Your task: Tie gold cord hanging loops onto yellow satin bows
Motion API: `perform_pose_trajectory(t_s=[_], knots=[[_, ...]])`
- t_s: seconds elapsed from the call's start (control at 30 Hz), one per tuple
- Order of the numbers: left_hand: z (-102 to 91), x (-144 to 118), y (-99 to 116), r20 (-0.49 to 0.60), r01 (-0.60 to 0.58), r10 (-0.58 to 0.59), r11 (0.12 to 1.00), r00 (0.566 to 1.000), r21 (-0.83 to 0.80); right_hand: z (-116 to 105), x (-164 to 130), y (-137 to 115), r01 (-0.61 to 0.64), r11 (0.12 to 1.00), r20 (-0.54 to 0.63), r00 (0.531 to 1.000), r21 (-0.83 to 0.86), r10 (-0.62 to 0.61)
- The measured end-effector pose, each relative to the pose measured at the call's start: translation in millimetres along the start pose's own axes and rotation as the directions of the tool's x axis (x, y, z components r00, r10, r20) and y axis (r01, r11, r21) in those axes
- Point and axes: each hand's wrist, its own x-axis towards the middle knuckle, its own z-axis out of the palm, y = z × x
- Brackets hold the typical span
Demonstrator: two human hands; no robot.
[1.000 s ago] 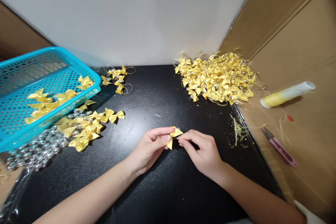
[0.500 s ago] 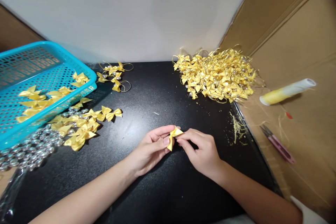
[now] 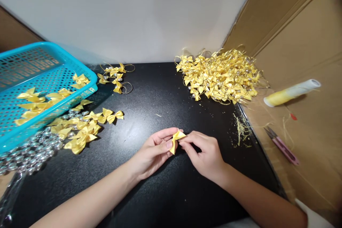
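The bow is sitting over the bench in the head view, the left hand gripping it between thumb and fingers. The right hand is pressing its fingers together at the bow's right tip; what they are gripping, I cannot tell. Beads are lying by the basket on the left, a bow heap is filling the far right corner, and snips are lying right of the bench.

The bow I held was smooth, glossy, satin-like cloth. My table top looked finely grained with a soft sheen; the basket, shiny plastic; the beads, mirror-bright; the snips' blades, metallic; the cardboard, matt and papery.
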Motion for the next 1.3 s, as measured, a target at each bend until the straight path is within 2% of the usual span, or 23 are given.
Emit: perform_pose_trajectory(t_s=[0.4,0.77,0.93,1.07,1.2,1.3], knots=[[4.0,0.7,-0.4,0.017,0.01,-0.01,1.0,1.0,-0.008,-0.2,1.2,0.8,0.048,0.999,-0.017,0.999,-0.011,-0.049],[2.0,-0.4,-3.6,-0.008,0.052,-0.051,0.996,0.999,0.072,2.0,0.4,1.3,0.151,0.988,-0.08,0.985,-0.021,-0.152],[0.9,-0.5,-6.2,0.001,0.052,-0.052,0.992,0.999,0.113,5.3,-1.9,0.2,0.109,0.994,-0.086,0.99,0.012,-0.107],[0.5,-1.3,-4.6,0.014,-0.01,0.007,0.982,1.0,0.191,3.9,-1.3,-1.9,0.077,0.997,-0.115,0.991,0.027,-0.074],[0.7,-1.2,-0.5,0.011,-0.123,0.126,0.937,0.992,0.328,-3.3,0.3,-4.2,0.066,0.987,-0.255,0.962,-0.144,-0.102],[0.9,-0.3,1.2,0.028,-0.179,0.187,0.873,0.982,0.454,-6.2,1.3,-4.0,0.065,0.97,-0.272,0.954,-0.236,-0.13]])
